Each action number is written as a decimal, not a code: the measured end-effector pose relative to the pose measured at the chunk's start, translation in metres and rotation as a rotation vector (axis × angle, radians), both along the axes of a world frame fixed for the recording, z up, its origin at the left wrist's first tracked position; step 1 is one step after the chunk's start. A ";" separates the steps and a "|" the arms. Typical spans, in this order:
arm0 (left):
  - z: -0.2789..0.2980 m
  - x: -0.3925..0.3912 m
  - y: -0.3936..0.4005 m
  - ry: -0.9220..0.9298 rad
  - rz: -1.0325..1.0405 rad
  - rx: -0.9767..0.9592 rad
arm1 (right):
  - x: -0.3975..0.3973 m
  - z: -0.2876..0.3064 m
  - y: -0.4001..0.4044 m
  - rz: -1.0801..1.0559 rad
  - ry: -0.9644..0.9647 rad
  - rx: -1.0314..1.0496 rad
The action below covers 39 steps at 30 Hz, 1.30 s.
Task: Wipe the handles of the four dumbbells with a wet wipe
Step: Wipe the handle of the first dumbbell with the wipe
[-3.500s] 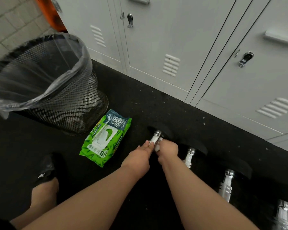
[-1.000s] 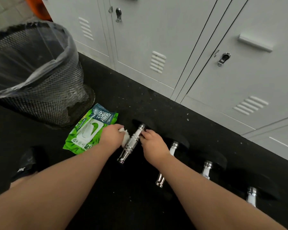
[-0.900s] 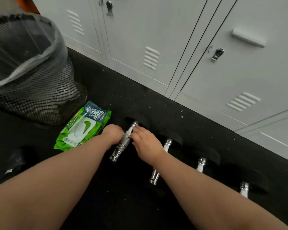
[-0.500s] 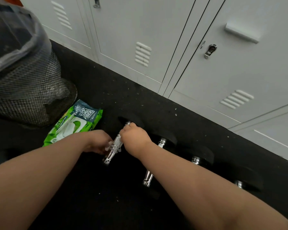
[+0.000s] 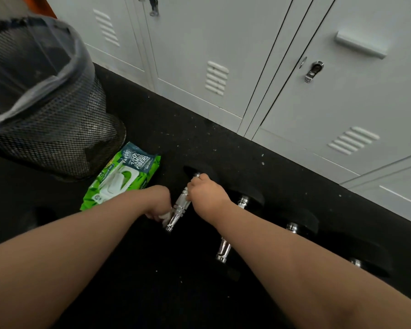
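Note:
Several black dumbbells with chrome handles lie in a row on the dark floor. My right hand (image 5: 205, 198) grips the upper part of the leftmost dumbbell's chrome handle (image 5: 179, 210). My left hand (image 5: 158, 203) is closed on a white wet wipe (image 5: 164, 216), pressed against the lower left side of that handle. The second dumbbell (image 5: 223, 250) lies to the right, partly under my right forearm. Two more dumbbells (image 5: 292, 227) (image 5: 356, 262) follow further right, their handles mostly hidden by my arm.
A green pack of wet wipes (image 5: 121, 176) lies on the floor left of my hands. A black mesh bin (image 5: 45, 110) with a clear liner stands at the left. Grey lockers (image 5: 294, 79) line the back. Dark rubber floor (image 5: 152, 281) stretches in front.
My left hand with the wipe has slid down the handle toward its near end. My right hand has stayed gripping the upper part. The camera view shifted slightly.

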<state>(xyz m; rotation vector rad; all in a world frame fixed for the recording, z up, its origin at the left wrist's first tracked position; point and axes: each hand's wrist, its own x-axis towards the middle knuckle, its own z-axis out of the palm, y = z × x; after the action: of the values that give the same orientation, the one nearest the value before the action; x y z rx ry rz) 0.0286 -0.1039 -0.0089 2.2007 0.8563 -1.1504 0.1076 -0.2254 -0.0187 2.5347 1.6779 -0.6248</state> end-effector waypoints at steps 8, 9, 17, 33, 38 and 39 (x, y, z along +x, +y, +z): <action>0.012 -0.008 -0.057 -0.082 -0.530 0.340 | 0.001 0.002 0.001 0.005 -0.007 -0.034; 0.014 -0.009 -0.060 -0.072 -0.574 0.358 | 0.001 0.000 -0.001 0.008 -0.013 -0.035; 0.016 -0.001 -0.074 -0.058 -0.755 0.321 | 0.006 -0.008 -0.002 0.052 -0.005 -0.047; 0.000 -0.013 -0.074 -0.255 -0.783 0.159 | 0.005 0.008 0.013 0.020 0.006 -0.105; 0.030 -0.017 -0.017 -0.608 -0.255 0.042 | 0.019 0.027 0.002 -0.145 0.331 -0.030; 0.032 -0.016 -0.008 -0.653 -0.133 0.014 | 0.018 0.031 -0.006 -0.252 0.501 0.009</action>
<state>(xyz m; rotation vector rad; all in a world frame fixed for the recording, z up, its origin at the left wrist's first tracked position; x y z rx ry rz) 0.0123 -0.1120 0.0226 2.4411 0.4400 -0.4099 0.1251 -0.2317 0.0124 2.7808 1.4686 -1.3701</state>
